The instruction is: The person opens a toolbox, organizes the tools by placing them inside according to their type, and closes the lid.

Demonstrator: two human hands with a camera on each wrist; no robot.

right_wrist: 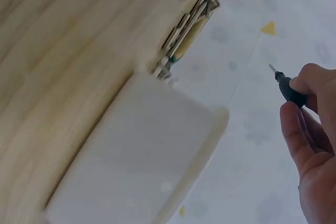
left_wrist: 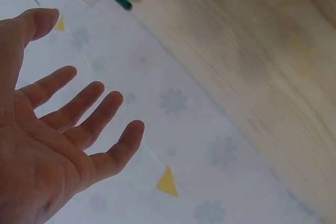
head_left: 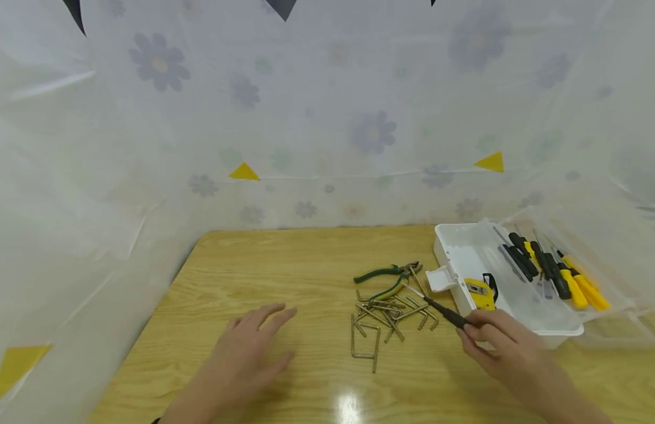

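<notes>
My right hand [head_left: 510, 350] pinches the dark handle of a small screwdriver [head_left: 448, 313] between thumb and fingers, its thin shaft pointing up and left over the table. In the right wrist view the same screwdriver [right_wrist: 291, 92] sticks out of the fingertips. My left hand [head_left: 248, 350] is held over the wood to the left, fingers spread and holding nothing; the left wrist view shows its bare palm [left_wrist: 47, 145]. Between the hands lies a heap of brass-coloured bent hex keys [head_left: 393, 315]. Green-handled pliers [head_left: 377, 272] lie at the back of the heap, partly over it.
A white toolbox [head_left: 539, 321] stands open at the right, its clear lid [head_left: 624, 330] folded back. Inside are a yellow tape measure [head_left: 480, 293] and several black and yellow screwdrivers [head_left: 574, 288]. A white flowered sheet [head_left: 327, 118] hangs behind the wooden table [head_left: 253, 259].
</notes>
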